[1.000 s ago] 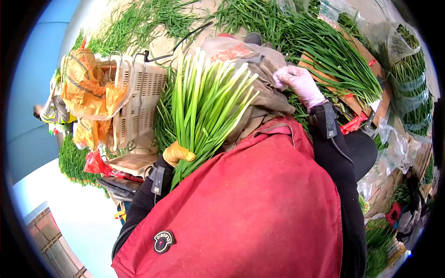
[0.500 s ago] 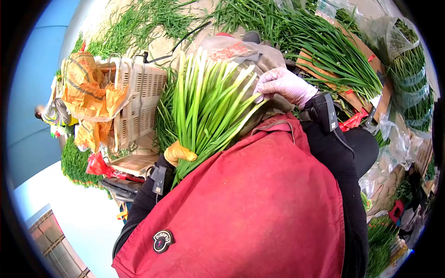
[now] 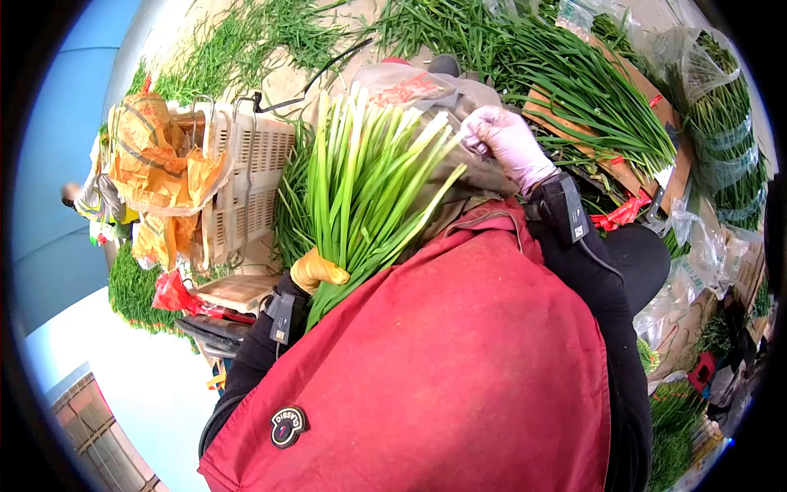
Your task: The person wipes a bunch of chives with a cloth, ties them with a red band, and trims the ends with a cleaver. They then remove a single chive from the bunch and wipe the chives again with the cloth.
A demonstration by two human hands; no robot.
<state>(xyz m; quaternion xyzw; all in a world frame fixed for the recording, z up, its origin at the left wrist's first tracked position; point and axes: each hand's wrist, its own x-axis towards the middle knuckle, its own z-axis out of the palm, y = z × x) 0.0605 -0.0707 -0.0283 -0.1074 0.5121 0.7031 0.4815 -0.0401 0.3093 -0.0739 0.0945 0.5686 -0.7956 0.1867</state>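
Biggest thing in view, a wide red cloth apron (image 3: 451,344) spreads over the body, apparently there to keep dirt off the clothes. Off to the left sits a white slatted plastic crate (image 3: 264,156), crumpled orange sheeting (image 3: 139,174) draped at its near end. Over on the right, long dark-green leafy stalks (image 3: 602,102) lie lengthwise on brown cardboard (image 3: 551,116), all roughly one way, which seems to keep them straight and off the floor. Now to the middle: a fanned bundle of green stalks with pale white ends (image 3: 369,180) is up over the lap, pale ends pointing away from the body. The right hand, in a thin pale-pink glove (image 3: 508,143), is right beside those ends, fingertips drawn in close; whether a stalk is pinched between them, I can't tell. And the left hand, in a yellow-orange glove (image 3: 318,271), is clamped round the leafy lower part, a low grip that leaves the pale ends spread and reachable, I'd judge. Smallest of all, a black-and-white badge (image 3: 288,427) sits low on the apron.
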